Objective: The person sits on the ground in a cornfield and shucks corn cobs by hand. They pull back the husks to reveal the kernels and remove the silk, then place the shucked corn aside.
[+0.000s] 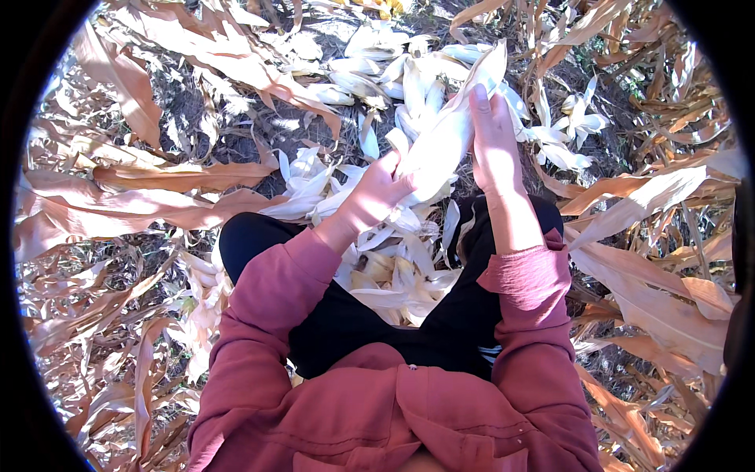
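Note:
An ear of corn [447, 145] in pale dry husk slants between my hands, its tip pointing up and to the right. My left hand [376, 189] is closed round its lower end at the left side. Along its right side lies my right hand [495, 141], fingers stretched up toward the tip and the thumb against the husk. Bright sunlight washes out the husk, so its detail is hard to make out. Beneath the ear, loose pale husks [405, 271] are heaped between my bent legs.
Several more ears in husk [358, 75] lie on the ground ahead. Opened husks [568, 130] lie to the right. Long dry corn leaves [641, 291] crowd in from the right, and others [157, 208] from the left. A bit of yellow [387, 8] shows at the far edge.

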Available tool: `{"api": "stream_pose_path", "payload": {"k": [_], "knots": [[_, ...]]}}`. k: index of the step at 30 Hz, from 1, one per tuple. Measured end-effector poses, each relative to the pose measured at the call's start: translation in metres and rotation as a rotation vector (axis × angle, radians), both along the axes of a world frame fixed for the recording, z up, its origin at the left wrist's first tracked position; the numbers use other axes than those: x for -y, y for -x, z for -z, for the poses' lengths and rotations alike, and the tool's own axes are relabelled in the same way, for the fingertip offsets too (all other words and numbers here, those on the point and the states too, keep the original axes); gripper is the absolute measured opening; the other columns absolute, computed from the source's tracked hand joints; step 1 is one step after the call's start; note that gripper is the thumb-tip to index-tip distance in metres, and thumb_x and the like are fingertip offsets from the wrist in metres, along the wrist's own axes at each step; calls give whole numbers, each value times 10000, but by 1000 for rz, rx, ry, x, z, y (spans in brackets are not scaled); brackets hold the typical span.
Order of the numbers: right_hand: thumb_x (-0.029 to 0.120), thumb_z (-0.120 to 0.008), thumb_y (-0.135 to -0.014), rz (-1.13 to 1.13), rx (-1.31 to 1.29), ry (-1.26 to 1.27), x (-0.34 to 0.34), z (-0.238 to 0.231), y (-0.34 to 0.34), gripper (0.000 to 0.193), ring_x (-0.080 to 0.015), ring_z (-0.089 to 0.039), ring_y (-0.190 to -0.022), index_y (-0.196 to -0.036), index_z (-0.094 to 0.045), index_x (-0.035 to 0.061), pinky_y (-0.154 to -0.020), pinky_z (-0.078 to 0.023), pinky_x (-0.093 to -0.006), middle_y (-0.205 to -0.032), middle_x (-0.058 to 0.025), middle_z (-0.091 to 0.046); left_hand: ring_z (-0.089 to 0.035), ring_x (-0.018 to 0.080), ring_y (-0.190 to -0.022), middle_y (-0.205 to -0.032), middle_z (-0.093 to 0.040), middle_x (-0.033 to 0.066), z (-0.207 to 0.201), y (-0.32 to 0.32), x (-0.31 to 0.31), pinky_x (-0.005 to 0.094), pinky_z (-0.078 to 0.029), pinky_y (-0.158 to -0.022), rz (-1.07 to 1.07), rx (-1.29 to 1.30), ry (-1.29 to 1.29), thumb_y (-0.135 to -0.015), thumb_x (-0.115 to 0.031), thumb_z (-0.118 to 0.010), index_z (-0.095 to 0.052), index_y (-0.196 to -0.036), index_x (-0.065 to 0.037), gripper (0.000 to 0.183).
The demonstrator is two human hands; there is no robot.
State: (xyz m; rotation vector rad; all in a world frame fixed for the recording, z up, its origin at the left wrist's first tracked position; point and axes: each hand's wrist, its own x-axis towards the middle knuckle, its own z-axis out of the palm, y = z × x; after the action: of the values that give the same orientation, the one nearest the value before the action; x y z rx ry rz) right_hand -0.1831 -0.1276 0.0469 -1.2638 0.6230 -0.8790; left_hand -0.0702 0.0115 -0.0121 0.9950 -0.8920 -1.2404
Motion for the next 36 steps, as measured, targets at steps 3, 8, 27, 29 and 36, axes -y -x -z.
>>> {"api": "stream_pose_path", "payload": {"k": [3, 8, 27, 29, 36], "knots": [[372, -623, -878, 86, -66, 32, -10, 22, -10, 499, -140, -568, -865, -1152, -459, -11, -769, -478, -278, -983, -93, -579, -551, 125, -974, -1114, -578, 72, 9, -6, 2, 288, -447, -837, -69, 145, -11, -894, -369, -589, -422, -1263, 59, 588], [325, -687, -829, 15, -53, -26, -19, 14, -14, 552, -171, -589, -859, -1181, -471, -40, -764, -478, -291, -984, -125, -601, -557, 144, -725, -791, -607, 75, 2, -14, -6, 316, -413, -643, -75, 430, -78, -914, -285, -516, -573, -952, 31, 324], [349, -706, -785, 62, -280, 301, -31, 2, -9, 626, -216, -610, -851, -1199, -461, -52, -765, -486, -321, -986, -175, -607, -558, 232, -567, -659, -585, 141, -11, -3, -5, 329, -449, -567, -199, 658, -15, -825, -189, -551, -600, -949, 11, 241], [346, -705, -785, 41, -290, 350, -32, 1, -8, 612, -221, -616, -840, -1186, -466, -49, -756, -489, -328, -969, -178, -613, -555, 222, -556, -655, -586, 138, -18, -5, -6, 324, -447, -560, -163, 709, -70, -812, -182, -566, -605, -950, 9, 240], [306, -704, -792, 93, -374, 593, -36, 13, -12, 574, -293, -638, -857, -1173, -464, -50, -763, -494, -350, -949, -225, -617, -562, 243, -542, -646, -586, 153, -2, -11, -3, 325, -445, -547, -177, 881, -111, -800, -169, -577, -610, -932, 6, 222]]}}
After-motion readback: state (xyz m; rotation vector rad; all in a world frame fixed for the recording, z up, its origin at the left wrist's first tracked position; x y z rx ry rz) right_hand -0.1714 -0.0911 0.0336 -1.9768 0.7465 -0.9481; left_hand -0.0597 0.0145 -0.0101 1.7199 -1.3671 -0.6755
